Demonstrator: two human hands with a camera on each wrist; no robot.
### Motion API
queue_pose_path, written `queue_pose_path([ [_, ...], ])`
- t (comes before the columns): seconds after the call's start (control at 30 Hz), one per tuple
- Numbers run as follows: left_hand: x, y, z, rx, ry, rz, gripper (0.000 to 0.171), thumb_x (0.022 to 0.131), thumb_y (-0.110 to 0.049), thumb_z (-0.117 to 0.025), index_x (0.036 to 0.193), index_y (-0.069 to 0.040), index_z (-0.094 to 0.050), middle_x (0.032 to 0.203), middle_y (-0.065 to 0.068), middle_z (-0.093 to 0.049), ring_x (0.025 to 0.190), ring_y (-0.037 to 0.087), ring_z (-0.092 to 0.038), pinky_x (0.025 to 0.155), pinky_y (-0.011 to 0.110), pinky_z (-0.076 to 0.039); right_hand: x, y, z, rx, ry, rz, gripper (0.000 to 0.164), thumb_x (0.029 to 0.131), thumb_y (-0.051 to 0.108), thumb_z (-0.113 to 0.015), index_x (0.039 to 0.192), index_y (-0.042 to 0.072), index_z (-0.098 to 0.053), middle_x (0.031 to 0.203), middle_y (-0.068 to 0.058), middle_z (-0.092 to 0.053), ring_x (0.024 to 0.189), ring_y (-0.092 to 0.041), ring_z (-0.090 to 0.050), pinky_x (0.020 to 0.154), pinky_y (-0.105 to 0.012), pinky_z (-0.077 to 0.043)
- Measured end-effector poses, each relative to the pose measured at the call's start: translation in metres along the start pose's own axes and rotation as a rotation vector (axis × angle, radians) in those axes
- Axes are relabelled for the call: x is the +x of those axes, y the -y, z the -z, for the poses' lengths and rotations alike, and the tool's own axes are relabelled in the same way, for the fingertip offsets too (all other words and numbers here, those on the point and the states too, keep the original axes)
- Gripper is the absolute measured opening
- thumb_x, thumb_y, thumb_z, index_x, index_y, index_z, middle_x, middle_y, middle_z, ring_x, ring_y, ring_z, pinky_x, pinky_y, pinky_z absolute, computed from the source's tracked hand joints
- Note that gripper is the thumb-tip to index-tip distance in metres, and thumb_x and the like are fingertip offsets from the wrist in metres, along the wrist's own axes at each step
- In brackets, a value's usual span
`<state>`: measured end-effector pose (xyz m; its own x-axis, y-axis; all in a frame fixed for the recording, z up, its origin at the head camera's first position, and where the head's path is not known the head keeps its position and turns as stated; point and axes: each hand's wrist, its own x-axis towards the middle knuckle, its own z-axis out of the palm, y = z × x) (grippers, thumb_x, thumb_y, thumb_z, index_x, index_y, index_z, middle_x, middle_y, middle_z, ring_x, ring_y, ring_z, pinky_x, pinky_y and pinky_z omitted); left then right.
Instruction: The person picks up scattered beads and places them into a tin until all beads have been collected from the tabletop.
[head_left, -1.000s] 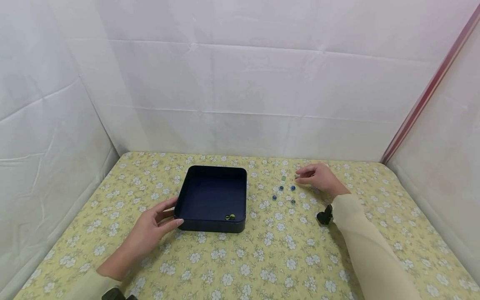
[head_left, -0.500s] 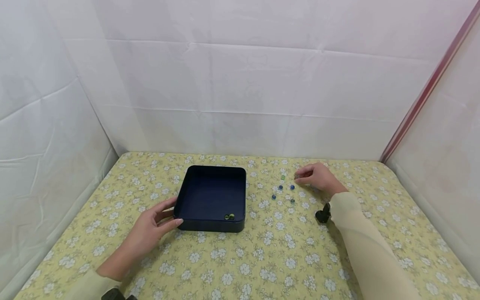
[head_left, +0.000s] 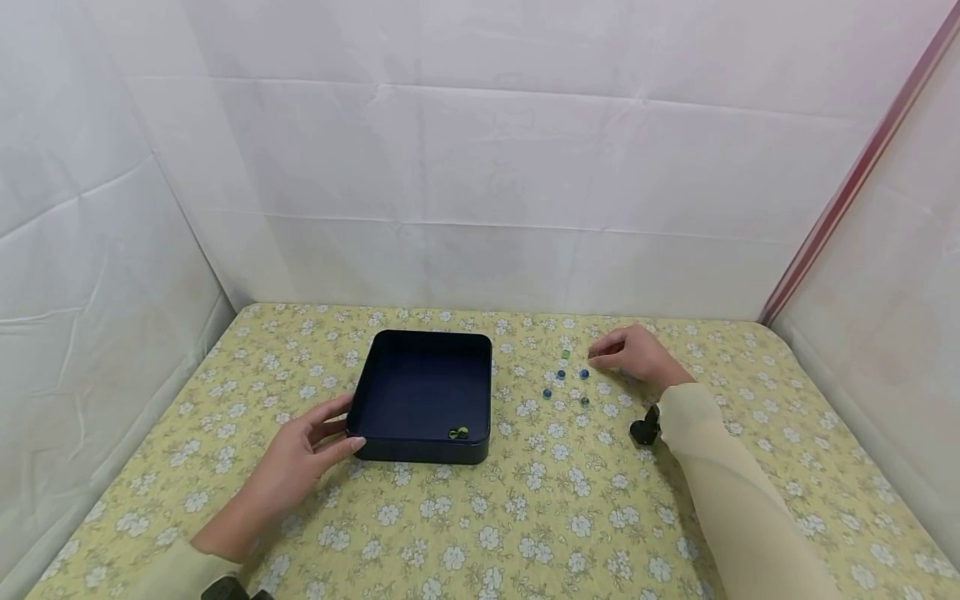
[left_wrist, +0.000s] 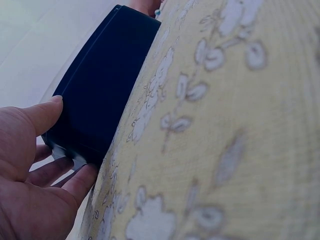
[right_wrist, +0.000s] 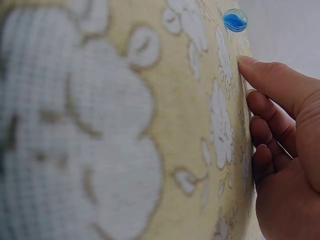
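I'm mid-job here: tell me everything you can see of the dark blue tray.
The tray is navy, roughly square, open-topped and shallow, with rounded corners and smooth, plain walls; its material cannot be told for sure. It sits upright and flat on the floral cloth. Inside, by its near right corner, lies a small green-and-dark item, too small to identify. The person's left grip touches its near left corner, thumb on the front wall.

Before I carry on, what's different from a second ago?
The right hand has drawn its fingers slightly closer to its thumb, low over the flowered cloth; whether they pinch anything is hidden. Unchanged: the left hand at the near-left corner of the dark tray, the green item inside it, and five small pieces outside.
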<state>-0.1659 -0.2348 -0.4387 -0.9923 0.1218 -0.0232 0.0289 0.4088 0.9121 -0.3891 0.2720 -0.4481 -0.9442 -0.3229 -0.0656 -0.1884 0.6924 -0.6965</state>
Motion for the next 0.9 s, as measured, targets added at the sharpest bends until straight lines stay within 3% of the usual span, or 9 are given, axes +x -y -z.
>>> queue_pose_path([
  [0.9,0.0007,0.0002,0.0001,0.003,-0.001,0.002,0.079,0.097,-0.038,-0.072,0.162,-0.013,-0.033,0.166,0.018,-0.033,0.144,0.042,-0.046,0.097,0.027,-0.059,-0.0074,0.0072,-0.0013,-0.046,-0.044,-0.017,0.026,0.092,0.034,-0.079,0.113,0.019,-0.081,0.122,-0.008,-0.072,0.103,-0.023,-0.070,0.088,-0.042,-0.061],
])
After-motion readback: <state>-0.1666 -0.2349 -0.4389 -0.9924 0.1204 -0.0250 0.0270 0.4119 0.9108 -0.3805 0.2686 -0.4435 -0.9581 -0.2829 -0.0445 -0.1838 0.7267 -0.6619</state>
